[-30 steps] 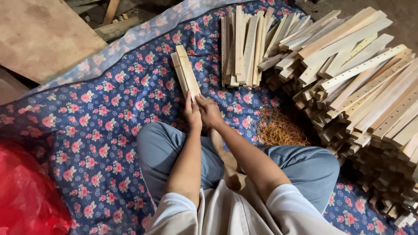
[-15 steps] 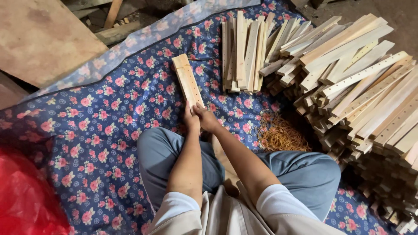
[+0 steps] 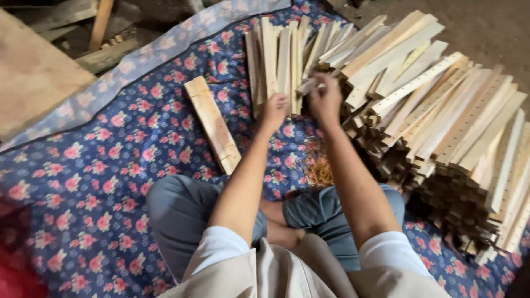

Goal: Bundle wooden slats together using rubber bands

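Both hands reach to the upper middle of the frame: the left hand (image 3: 274, 110) rests curled on the upright row of wooden slats (image 3: 281, 58), their long axes running away from the person. The right hand (image 3: 324, 99), nearer the big slat pile (image 3: 441, 121) at right, pinches one slat's end

Cloth (image 3: 110, 165): dark blue w/ pink-red flower print, pale blue border. Wood slats (image 3: 441, 110) pale tan, some w/ rows of small holes; bundle (image 3: 212, 124) same tan. Trousers (image 3: 176, 209) grey-blue, sleeves (image 3: 221, 248) white.

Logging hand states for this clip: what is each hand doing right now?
Left hand: curled on the upright wooden slats; grip cannot be told.
Right hand: closed on a slat end from the pile.
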